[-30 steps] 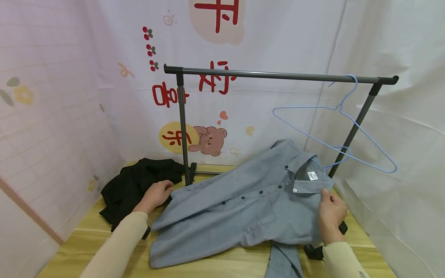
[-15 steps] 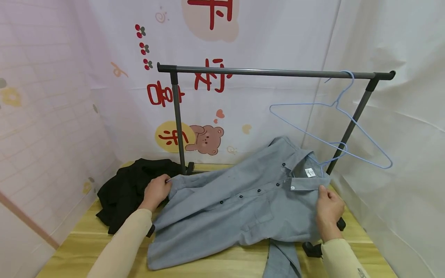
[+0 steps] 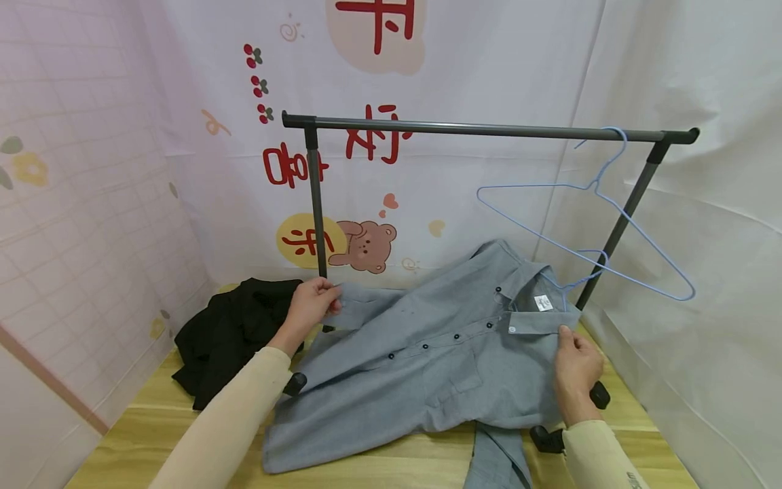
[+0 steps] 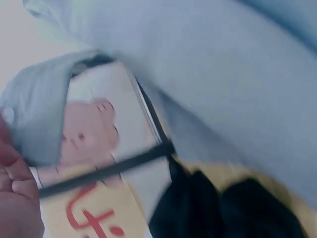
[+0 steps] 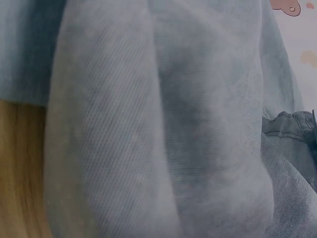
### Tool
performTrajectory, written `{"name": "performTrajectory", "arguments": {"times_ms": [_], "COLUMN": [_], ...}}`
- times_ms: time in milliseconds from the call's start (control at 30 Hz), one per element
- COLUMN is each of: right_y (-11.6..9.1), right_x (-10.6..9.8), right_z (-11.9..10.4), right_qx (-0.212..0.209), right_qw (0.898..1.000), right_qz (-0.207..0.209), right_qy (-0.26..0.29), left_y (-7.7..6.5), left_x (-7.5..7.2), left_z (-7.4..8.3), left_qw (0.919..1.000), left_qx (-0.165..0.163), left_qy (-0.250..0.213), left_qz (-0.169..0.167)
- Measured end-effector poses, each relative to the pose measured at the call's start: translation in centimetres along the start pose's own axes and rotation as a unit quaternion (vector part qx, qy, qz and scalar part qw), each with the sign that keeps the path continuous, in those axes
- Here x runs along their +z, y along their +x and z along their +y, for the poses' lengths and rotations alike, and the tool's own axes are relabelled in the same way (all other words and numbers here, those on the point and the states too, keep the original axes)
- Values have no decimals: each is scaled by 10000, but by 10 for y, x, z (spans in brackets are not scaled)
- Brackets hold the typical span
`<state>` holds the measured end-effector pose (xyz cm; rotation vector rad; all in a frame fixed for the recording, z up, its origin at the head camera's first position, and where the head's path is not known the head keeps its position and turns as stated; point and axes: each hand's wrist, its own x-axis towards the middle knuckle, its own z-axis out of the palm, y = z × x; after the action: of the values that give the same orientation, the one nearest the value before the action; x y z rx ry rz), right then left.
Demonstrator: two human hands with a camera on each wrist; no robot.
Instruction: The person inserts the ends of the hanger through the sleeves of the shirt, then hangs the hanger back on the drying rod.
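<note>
A blue-grey button-up shirt (image 3: 427,367) lies across the table with its collar toward the right and its hem toward the left. My left hand (image 3: 310,307) pinches the cuff end of one sleeve (image 3: 366,302), raised at the rack's left post; in the left wrist view that cuff (image 4: 39,109) hangs from the fingers at the left edge. With thumb and fingers my right hand (image 3: 577,370) holds the shirt just below the collar (image 3: 544,324). A blue hanger (image 3: 589,258) sits inside the neck opening, its hook sticking out. Fabric fills the right wrist view, hiding the right fingers there.
A dark clothes rack (image 3: 476,128) spans the back, with a second blue hanger (image 3: 537,234) on its bar at the right. Black folded cloth (image 3: 235,333) lies in a heap at the left. The other shirt sleeve (image 3: 497,458) hangs toward the front of the wooden table (image 3: 379,468).
My left hand has taken hold of the sleeve's cuff and lifted it up and to the right, from beside the black cloth. My right hand stays at the collar.
</note>
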<state>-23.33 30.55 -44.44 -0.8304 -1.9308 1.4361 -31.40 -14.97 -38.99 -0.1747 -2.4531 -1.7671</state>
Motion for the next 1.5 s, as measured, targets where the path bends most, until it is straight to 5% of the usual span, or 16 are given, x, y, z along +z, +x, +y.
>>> {"name": "performTrajectory", "arguments": {"times_ms": [133, 233, 333, 467, 600, 733, 900, 1033, 1200, 1500], "right_y": [-2, -2, -3, -2, -2, -2, -1, 1, 2, 6], "right_x": [2, 3, 4, 4, 3, 2, -2, -4, -7, -6], "right_z": [-2, -4, -6, -6, -5, -5, -6, -6, -7, -4], "right_qx": [-81, -151, -200, -294, -297, -247, -161, -111, -36, -6], "right_qw": [10000, 9999, 9998, 9995, 9993, 9994, 9998, 9999, 9995, 9989], "right_qz": [-33, -58, -50, 2, -19, -47, -15, 30, 164, 281], "right_qy": [16, 9, -49, -122, -207, -217, -77, -22, 285, 381], "left_y": [6, 7, 4, -4, -14, -17, -12, -4, 2, 5], "left_x": [11, 12, 10, 6, 2, -3, -16, -30, -53, -76], "left_z": [11, 10, -4, -39, -70, -84, -67, -42, -23, -32], "left_qw": [9955, 9899, 9808, 9476, 9363, 9466, 9760, 9904, 9847, 9657], "left_qx": [257, 308, 165, -172, -794, -690, -382, -669, -807, -1026], "left_qy": [-265, 257, 1405, 2963, 3189, 2913, 2034, 1161, 375, 182], "left_qz": [-869, -1358, -1343, -1179, -1240, -1198, -672, 354, 1501, 2377]}}
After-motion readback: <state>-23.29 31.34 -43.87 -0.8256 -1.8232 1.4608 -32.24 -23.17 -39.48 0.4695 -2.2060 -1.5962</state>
